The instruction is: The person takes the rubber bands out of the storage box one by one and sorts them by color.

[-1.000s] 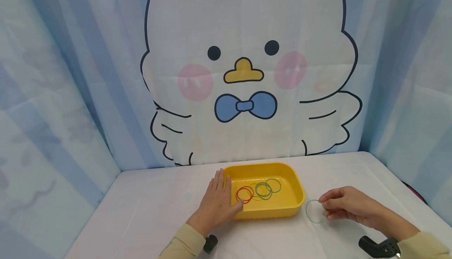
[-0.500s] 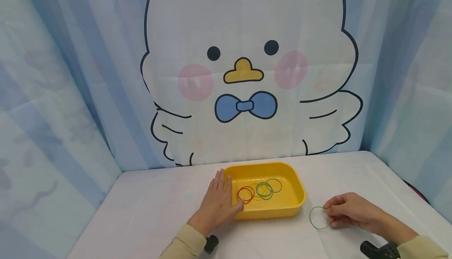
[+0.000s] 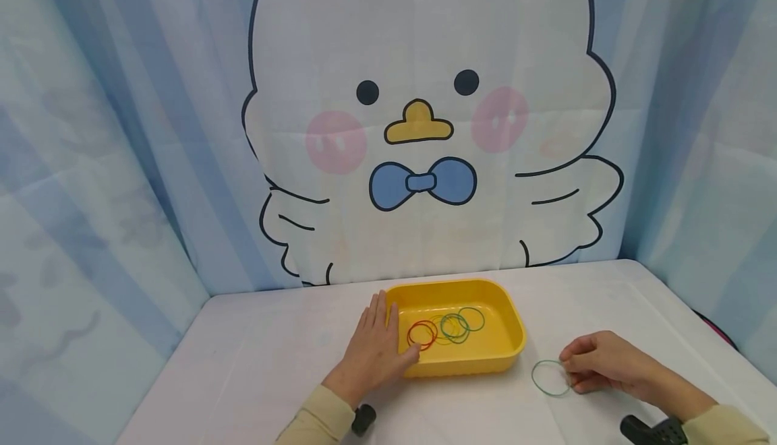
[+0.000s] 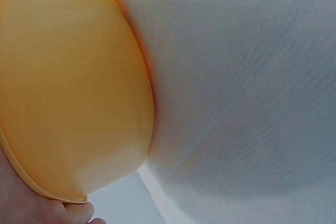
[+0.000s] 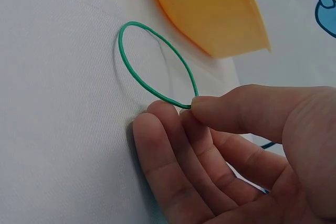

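A green rubber band (image 3: 550, 378) hangs as a loop from my right hand (image 3: 601, 364), pinched between thumb and fingertips just over the table. The right wrist view shows the band (image 5: 131, 72) close up, with the thumb (image 5: 236, 108) on its near edge. At the table's middle stands a yellow tray (image 3: 467, 367) with red, yellow and green rubber bands (image 3: 452, 327) inside. My left hand (image 3: 373, 357) rests along the tray's left side, fingers straight and thumb at the front rim. In the left wrist view the tray's wall (image 4: 79, 87) hides most of that hand.
A white cloth (image 3: 255, 364) covers the table. Behind it hangs a curtain (image 3: 419, 236) printed with a bird in a blue bow tie. More curtain closes off both sides. A dark cable (image 3: 716, 329) shows at the table's right edge.
My right hand has moved slightly down and to the right with the green rubber band, which now tilts flatter towards the table. The left hand and tray stay in place.
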The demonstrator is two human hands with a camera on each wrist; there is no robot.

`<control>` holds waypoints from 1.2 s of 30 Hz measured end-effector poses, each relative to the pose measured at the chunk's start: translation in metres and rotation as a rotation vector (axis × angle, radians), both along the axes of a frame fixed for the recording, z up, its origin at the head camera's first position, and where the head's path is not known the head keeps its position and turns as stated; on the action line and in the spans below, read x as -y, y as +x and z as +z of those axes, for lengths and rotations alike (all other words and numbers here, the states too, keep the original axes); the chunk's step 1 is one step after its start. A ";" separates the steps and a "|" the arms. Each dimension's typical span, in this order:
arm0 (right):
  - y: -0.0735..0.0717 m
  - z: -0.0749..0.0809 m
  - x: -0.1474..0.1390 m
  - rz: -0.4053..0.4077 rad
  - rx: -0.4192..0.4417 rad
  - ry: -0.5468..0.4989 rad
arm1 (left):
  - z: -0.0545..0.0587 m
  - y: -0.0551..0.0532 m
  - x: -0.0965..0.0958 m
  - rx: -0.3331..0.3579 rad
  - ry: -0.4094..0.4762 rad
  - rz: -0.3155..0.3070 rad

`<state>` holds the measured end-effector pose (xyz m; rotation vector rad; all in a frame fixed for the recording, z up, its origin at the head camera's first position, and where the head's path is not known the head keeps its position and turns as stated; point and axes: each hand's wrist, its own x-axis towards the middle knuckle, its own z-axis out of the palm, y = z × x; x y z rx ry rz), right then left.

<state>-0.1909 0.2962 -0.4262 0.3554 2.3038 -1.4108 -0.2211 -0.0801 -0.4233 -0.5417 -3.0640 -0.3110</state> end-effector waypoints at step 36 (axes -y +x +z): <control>-0.010 0.040 0.006 0.062 -0.088 0.014 | 0.001 0.000 0.001 0.009 0.005 0.005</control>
